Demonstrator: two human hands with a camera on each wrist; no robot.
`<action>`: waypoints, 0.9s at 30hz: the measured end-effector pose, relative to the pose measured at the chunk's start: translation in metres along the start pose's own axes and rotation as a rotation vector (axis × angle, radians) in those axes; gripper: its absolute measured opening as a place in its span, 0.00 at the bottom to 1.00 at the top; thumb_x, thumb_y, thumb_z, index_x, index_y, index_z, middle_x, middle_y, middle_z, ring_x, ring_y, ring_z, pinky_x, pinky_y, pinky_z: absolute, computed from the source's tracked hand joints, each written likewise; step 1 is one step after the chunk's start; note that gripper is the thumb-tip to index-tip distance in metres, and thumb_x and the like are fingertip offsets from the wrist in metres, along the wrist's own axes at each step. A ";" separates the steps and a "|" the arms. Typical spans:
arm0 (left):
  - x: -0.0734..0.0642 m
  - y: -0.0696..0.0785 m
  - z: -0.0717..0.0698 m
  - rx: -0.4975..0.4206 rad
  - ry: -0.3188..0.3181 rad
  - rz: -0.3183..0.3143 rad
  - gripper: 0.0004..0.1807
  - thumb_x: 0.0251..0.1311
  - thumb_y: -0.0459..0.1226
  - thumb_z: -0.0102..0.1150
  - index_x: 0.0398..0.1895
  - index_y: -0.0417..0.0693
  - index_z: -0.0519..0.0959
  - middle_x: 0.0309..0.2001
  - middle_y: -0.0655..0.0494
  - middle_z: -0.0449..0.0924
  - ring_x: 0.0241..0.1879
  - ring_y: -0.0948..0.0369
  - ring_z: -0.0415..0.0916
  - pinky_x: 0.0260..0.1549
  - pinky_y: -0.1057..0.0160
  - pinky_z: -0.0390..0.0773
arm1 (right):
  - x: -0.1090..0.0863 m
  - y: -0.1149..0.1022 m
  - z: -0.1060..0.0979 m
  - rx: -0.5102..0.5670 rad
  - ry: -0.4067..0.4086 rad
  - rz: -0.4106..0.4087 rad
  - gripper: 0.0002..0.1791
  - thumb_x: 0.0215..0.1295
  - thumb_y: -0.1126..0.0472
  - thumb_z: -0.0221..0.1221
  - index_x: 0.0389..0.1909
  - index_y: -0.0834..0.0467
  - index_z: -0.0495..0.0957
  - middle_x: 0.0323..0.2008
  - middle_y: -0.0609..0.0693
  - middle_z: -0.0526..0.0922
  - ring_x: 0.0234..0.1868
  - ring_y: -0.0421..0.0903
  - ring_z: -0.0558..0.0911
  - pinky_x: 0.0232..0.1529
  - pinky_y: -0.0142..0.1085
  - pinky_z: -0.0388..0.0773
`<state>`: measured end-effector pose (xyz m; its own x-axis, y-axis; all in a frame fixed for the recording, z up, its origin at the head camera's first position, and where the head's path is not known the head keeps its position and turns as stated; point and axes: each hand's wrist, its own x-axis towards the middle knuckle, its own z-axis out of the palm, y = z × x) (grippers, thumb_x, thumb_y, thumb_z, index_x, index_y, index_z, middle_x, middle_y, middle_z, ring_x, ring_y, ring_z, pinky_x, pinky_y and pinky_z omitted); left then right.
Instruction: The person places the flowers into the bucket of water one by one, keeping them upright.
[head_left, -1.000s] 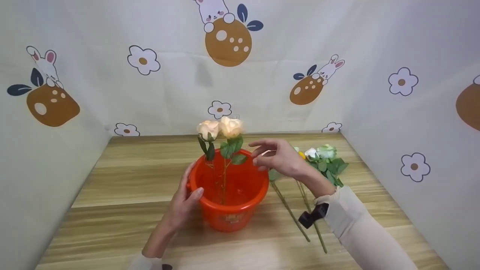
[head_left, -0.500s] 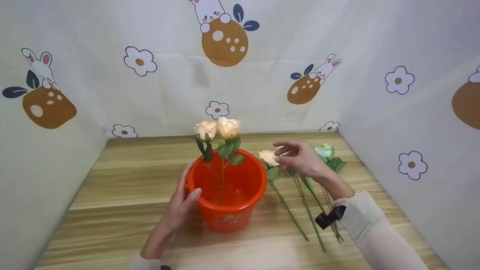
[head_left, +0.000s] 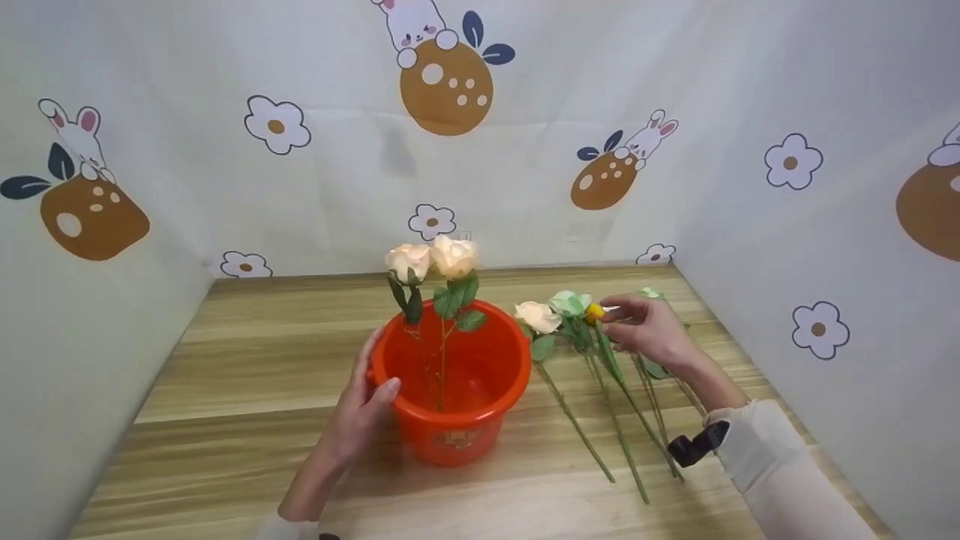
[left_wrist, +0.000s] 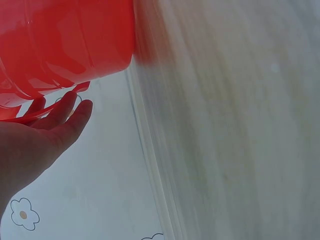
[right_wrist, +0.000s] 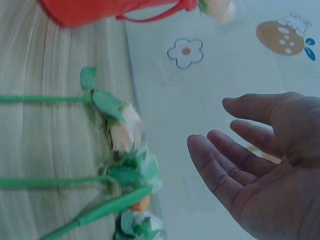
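A red bucket [head_left: 456,435] stands upright on the wooden table. My left hand [head_left: 354,424] grips its left side, thumb over the rim and fingers against the outside. Two pale peach roses, a left one [head_left: 409,262] and a right one [head_left: 454,256], lean in the bucket, stems down. My right hand [head_left: 651,331] hovers above flowers lying right of the bucket, fingers loosely bent and nothing between them. Its fingertips are nearest a yellow flower [head_left: 594,313]. Beside that lie a pale green rose [head_left: 570,302] and a peach rose [head_left: 537,316]. The hand partly hides more blooms.
Several green stems [head_left: 626,457] run toward the table's front, right of the bucket. Another pale green bloom [head_left: 649,292] shows behind my right hand. A patterned cloth wall [head_left: 337,195] encloses the back and sides. Bare wood [head_left: 247,360] lies left of the bucket.
My right hand has moved right, from beside the bucket's rim to above the lying flowers, uncovering the peach rose, then the green rose and yellow flower. The left hand stays on the bucket.
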<state>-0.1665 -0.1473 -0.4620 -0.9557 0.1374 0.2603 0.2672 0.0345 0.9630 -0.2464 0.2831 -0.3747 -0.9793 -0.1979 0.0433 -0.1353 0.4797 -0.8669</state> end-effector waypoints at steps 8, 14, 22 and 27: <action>0.000 0.001 0.001 -0.018 -0.007 -0.003 0.42 0.75 0.36 0.52 0.86 0.66 0.48 0.83 0.49 0.57 0.77 0.44 0.64 0.68 0.54 0.79 | -0.011 0.029 -0.023 -0.012 0.040 0.030 0.26 0.72 0.67 0.63 0.67 0.73 0.74 0.50 0.63 0.85 0.41 0.37 0.86 0.39 0.36 0.90; 0.000 0.001 0.001 -0.016 -0.002 -0.005 0.42 0.75 0.36 0.52 0.86 0.66 0.47 0.83 0.50 0.56 0.77 0.45 0.64 0.68 0.53 0.79 | -0.016 0.042 -0.034 -0.078 0.058 0.054 0.24 0.74 0.64 0.62 0.67 0.70 0.76 0.56 0.68 0.83 0.42 0.39 0.85 0.38 0.35 0.89; -0.002 0.000 0.001 -0.004 0.003 -0.025 0.42 0.75 0.38 0.53 0.86 0.69 0.47 0.83 0.52 0.56 0.78 0.45 0.63 0.68 0.50 0.78 | -0.023 0.060 -0.042 -0.133 0.061 0.080 0.25 0.75 0.63 0.62 0.66 0.72 0.75 0.59 0.72 0.81 0.43 0.42 0.85 0.40 0.37 0.89; -0.001 0.001 0.000 0.005 0.009 -0.025 0.42 0.76 0.38 0.52 0.86 0.69 0.47 0.84 0.51 0.55 0.78 0.44 0.63 0.69 0.47 0.77 | -0.028 0.071 -0.049 -0.204 0.071 0.086 0.24 0.75 0.62 0.61 0.66 0.71 0.76 0.60 0.74 0.81 0.48 0.52 0.87 0.43 0.41 0.90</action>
<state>-0.1651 -0.1477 -0.4612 -0.9633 0.1275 0.2364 0.2434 0.0427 0.9690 -0.2354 0.3643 -0.4135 -0.9957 -0.0915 0.0151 -0.0717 0.6563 -0.7511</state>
